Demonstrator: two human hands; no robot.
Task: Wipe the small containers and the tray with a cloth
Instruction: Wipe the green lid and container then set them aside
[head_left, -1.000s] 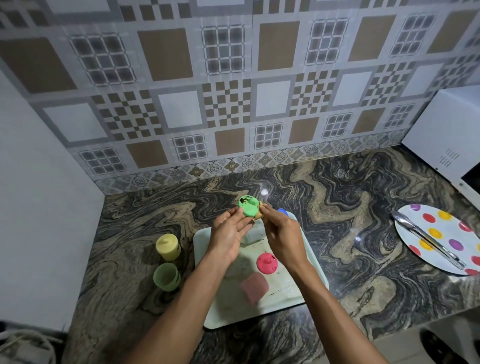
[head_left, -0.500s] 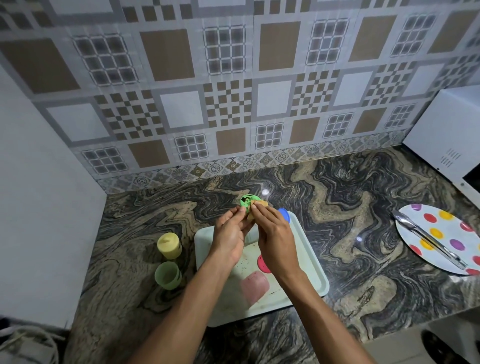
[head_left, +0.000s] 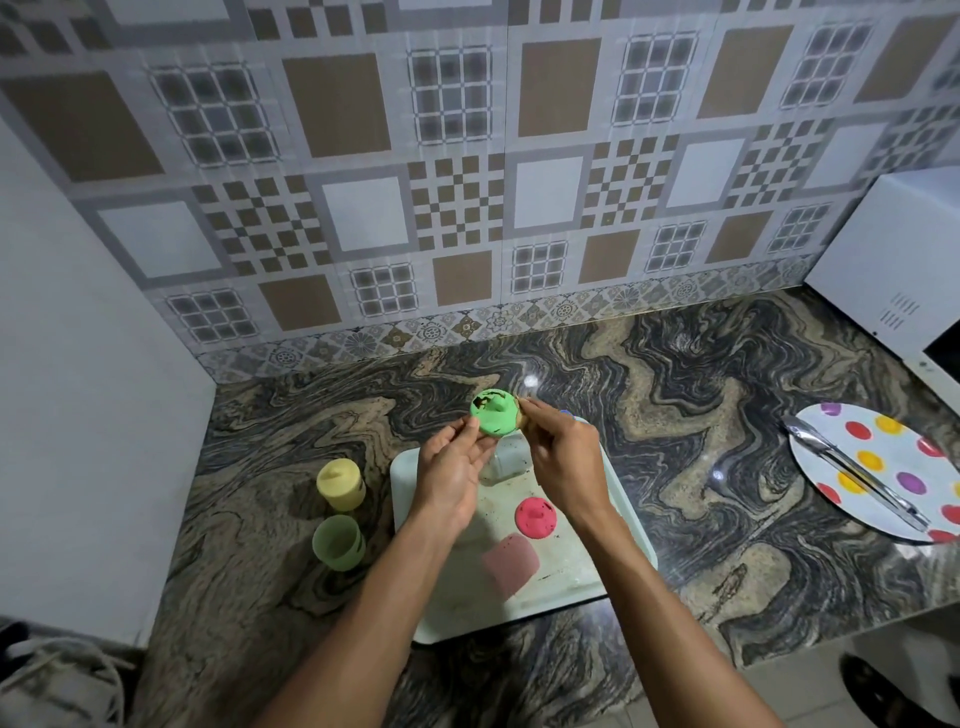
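With left fingers (head_left: 469, 429) pinching the green lid (head_left: 491, 417) from below, right fingers (head_left: 540, 415) pinch cloth (head_left: 521, 421) against its side.

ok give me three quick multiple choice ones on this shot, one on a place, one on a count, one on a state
1. Where do the tongs lie? A in a drawer; B on the spotted plate; C in a bowl.
2. How many containers stand on the counter left of the tray? A two; B four; C none.
3. How is the green lid? A lying on the plate; B snapped in half; C held up, dark-smeared.
B: the tongs rest across the plate. A: a yellow container and a light green container stand there. C: the left hand holds it and dark marks show on it.
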